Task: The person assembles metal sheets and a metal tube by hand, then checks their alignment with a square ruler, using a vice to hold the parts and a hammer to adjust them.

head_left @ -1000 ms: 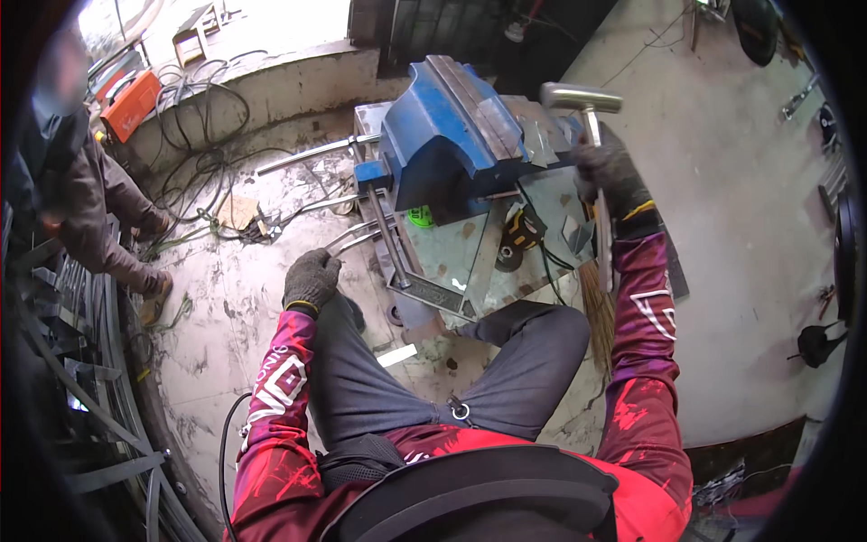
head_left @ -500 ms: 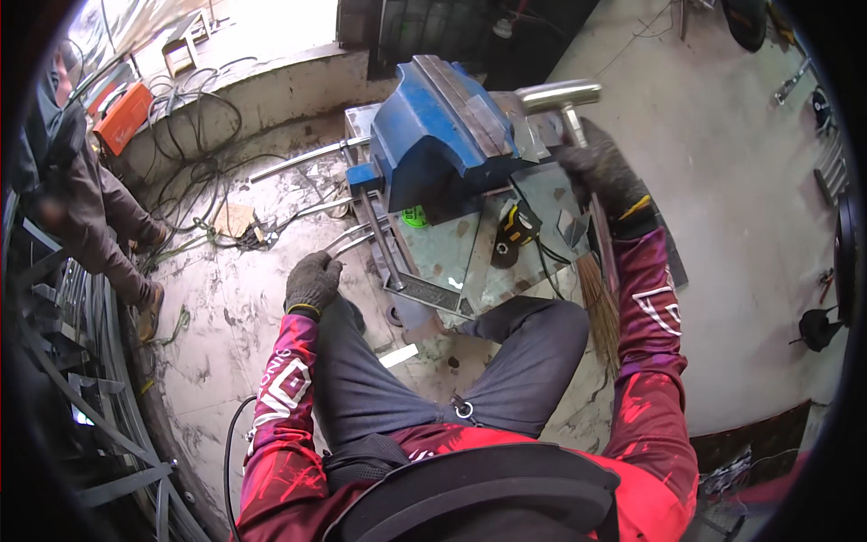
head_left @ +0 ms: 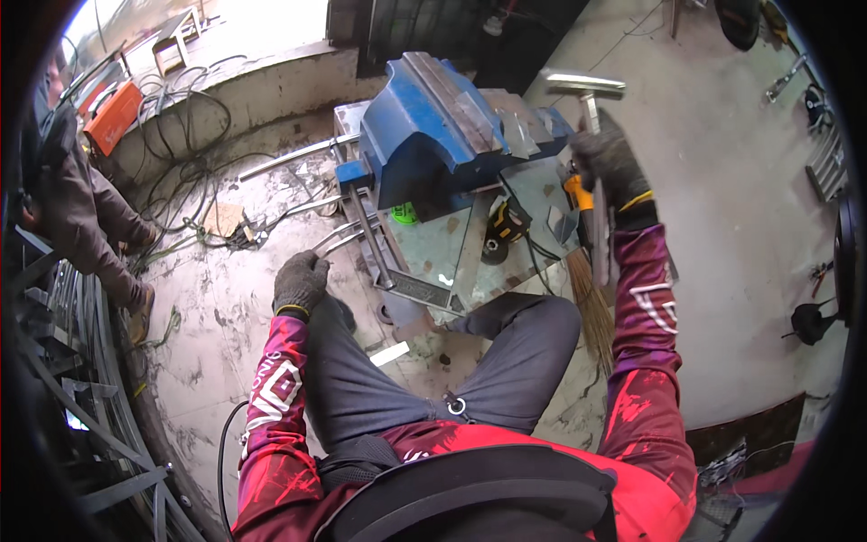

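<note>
My right hand [head_left: 616, 167], in a dark glove, grips a hammer [head_left: 585, 86] with a shiny metal head, held to the right of a big blue vise [head_left: 429, 117]. The hammer head is apart from the vise. My left hand [head_left: 301, 282], also gloved, is closed around the near end of a thin bent metal rod [head_left: 339, 238], left of the vise; the fingers partly hide that end. The vise's handle bar [head_left: 373, 239] hangs down at its front. What sits between the jaws cannot be made out.
Under the vise, a metal-topped table [head_left: 433, 253] bears a black-and-yellow power tool [head_left: 506, 226] and a green disc [head_left: 404, 214]. A broom [head_left: 591, 307] is by my right knee. Cables [head_left: 194, 172], an orange machine [head_left: 113, 117], another person [head_left: 81, 199] and metal strips [head_left: 99, 361] are leftward.
The hammer and my right hand have moved right, away from the vise, uncovering a yellow-orange handle beside the table. My left hand stays by the rod. The whole view has shifted slightly.
</note>
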`<state>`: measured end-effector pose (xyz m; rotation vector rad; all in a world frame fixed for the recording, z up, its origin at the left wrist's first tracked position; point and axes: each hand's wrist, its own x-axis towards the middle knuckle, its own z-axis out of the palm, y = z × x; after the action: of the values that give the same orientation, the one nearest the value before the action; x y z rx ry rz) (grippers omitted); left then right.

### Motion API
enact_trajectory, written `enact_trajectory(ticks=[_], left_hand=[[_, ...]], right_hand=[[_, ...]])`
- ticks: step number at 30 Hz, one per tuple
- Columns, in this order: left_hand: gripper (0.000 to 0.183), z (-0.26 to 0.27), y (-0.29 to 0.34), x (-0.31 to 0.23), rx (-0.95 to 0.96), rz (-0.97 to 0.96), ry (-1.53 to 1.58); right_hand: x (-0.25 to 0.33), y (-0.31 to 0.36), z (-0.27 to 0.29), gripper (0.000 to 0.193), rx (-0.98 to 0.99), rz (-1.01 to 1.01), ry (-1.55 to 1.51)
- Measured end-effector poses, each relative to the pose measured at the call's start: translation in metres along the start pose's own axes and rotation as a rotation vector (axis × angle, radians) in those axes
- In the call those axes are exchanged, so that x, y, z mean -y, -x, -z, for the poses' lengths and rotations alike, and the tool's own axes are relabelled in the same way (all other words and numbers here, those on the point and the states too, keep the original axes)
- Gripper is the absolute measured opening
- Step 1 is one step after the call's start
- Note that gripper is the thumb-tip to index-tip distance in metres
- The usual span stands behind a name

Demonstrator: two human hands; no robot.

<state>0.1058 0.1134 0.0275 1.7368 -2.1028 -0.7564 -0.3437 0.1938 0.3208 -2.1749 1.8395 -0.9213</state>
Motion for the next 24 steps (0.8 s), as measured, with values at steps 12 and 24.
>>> enact_trajectory(ticks=[12,24], left_hand=[[0.035,-0.003,-0.004,-0.007,-0.004,-0.048,-0.007],[0.032,-0.007,0.006,0.017,-0.098,-0.075,0.017]], right_hand=[[-0.040,-0.003,-0.015,0.026,0.119,-0.040,0.038],[0.060,-0.035,-0.044,0.023,0.192,-0.469,-0.297]])
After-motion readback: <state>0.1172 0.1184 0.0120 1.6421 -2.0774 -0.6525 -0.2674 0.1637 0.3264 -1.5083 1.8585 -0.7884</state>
